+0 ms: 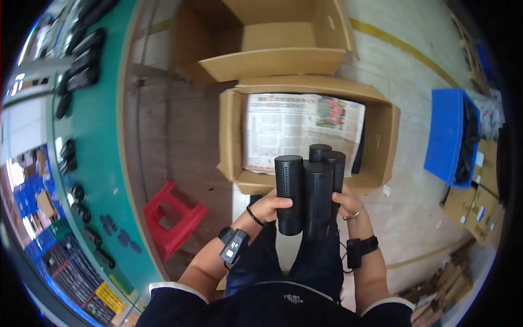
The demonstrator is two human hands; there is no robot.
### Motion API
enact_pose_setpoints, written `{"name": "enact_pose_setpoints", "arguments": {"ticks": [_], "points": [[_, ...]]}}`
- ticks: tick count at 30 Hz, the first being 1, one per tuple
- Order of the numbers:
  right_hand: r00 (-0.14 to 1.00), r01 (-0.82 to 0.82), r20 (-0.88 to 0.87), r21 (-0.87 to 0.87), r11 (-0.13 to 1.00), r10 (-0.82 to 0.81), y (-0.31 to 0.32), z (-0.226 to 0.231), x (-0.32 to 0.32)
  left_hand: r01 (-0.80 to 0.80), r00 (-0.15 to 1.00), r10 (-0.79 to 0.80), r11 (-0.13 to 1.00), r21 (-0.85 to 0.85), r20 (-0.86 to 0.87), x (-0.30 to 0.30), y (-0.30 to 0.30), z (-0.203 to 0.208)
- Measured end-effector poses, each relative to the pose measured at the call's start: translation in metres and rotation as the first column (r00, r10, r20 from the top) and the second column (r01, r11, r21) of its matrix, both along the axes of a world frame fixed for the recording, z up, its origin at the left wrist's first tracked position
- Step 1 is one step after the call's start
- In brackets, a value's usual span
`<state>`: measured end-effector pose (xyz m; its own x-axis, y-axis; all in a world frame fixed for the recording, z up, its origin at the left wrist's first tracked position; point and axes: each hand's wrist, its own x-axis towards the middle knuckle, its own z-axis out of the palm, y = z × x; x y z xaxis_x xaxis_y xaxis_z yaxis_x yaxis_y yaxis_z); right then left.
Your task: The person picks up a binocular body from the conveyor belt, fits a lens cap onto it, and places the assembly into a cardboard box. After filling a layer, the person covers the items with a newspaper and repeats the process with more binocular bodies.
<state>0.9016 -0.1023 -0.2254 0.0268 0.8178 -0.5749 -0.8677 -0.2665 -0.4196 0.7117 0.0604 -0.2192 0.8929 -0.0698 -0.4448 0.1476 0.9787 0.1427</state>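
Note:
Several black cylinders (318,199) with finely perforated sides are bunched upright between my hands, over the near edge of an open cardboard box (231,136). My left hand (271,206) is closed against the left side of the bunch, its thumb lying across the front of the leftmost cylinder. On the other side my right hand (347,202) presses against the right side, thumb forward. The fingers behind the cylinders are hidden. Inside the box lies a sheet of newspaper (280,128), with a dark strip along its right edge.
Beyond the box stands a larger open carton (272,62). A green-topped workbench (106,141) with black parts runs along the left, a red plastic stool (169,215) beside it. At right are a blue bin (442,139) of black items and stacked cartons (479,212).

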Motion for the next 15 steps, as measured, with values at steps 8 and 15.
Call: {"name": "enact_pose_setpoints", "arguments": {"ticks": [8,15], "points": [[0.946,-0.317,-0.055,0.071,0.946,0.321,0.088,0.155,-0.159,-0.426,0.902,0.428,0.903,0.046,-0.058,-0.200,0.007,0.167],[0.688,-0.718,-0.059,0.084,0.691,0.723,0.143,0.224,-0.312,-0.811,0.586,0.801,0.577,-0.098,-0.123,-0.370,-0.067,0.222]]}}
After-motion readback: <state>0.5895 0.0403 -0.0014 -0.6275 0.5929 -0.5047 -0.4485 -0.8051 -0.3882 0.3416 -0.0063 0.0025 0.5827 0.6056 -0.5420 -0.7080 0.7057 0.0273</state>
